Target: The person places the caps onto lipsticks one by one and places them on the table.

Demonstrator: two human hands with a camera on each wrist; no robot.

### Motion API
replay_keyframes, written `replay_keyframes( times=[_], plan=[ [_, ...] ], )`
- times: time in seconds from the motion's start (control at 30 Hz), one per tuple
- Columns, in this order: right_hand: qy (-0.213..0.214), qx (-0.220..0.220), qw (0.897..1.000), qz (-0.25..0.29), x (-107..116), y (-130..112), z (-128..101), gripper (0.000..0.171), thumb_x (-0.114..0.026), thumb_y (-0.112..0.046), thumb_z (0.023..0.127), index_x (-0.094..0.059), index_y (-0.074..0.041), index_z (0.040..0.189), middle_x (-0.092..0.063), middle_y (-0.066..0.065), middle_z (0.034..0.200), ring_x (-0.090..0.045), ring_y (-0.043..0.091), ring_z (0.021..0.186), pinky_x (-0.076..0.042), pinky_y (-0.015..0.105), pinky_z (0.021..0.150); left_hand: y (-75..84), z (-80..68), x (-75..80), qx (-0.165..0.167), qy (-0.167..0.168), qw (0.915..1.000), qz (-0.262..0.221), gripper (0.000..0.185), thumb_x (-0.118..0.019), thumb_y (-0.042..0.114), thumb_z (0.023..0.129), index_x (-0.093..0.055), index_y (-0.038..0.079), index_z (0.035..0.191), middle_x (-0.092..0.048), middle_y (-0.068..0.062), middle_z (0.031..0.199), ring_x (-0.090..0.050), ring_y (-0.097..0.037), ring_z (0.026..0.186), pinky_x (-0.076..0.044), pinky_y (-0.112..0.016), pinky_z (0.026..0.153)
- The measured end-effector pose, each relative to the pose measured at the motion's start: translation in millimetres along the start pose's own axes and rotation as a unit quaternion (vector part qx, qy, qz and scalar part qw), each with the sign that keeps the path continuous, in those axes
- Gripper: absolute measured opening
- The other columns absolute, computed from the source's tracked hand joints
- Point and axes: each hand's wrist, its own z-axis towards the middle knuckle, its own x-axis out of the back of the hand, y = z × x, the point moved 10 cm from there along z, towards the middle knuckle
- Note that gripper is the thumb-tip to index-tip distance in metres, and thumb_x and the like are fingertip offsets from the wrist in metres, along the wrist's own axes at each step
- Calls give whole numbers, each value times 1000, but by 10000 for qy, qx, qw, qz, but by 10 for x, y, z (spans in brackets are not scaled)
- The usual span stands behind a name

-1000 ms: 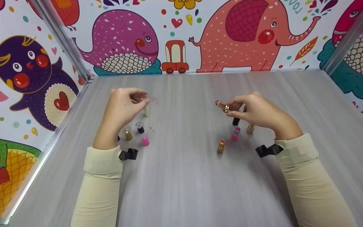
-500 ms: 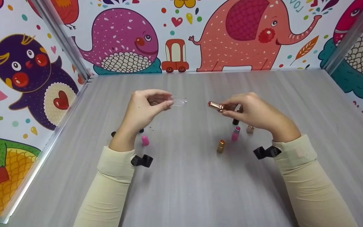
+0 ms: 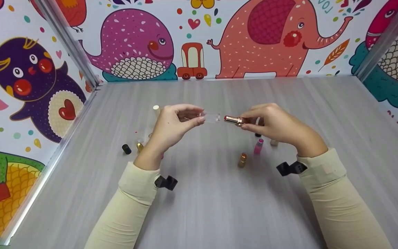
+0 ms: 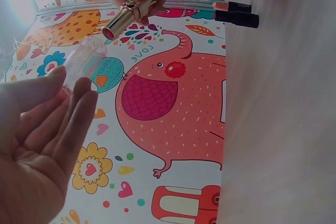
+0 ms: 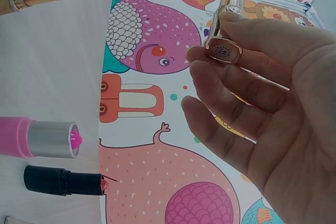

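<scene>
Apparently, capping is the step in hand: the left grip (image 3: 178,120) pinches a clear cap (image 3: 212,118), the right grip (image 3: 271,121) a gold lipstick (image 3: 233,120), cap and lipstick end to end between both grips. The next move seems to call for aligning them before sliding the cap on.

The held lipstick (image 3: 234,120) is gold, red-tipped: left of it the cap (image 3: 212,118) is clear, in front of it a pink lipstick (image 3: 258,147) is banded silver, behind it a coral elephant (image 3: 254,57) bears white flecks, and beneath it the counter (image 3: 199,207) is streaked grey.
</scene>
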Motion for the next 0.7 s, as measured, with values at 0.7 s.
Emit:
replay_keyframes(
  times=[0.7],
  plan=[
    [-76, 143, 9999, -24, -29, -109, 1, 22, -83, -13, 95, -82, -13, 117, -73, -5, 96, -59, 13, 74, -55, 26, 64, 5, -6, -153, -170, -167, 9992, -333, 22, -84, 9, 93, -81, 2, 114, -81, -11, 109, -78, -19, 94, -63, -31, 85]
  ],
)
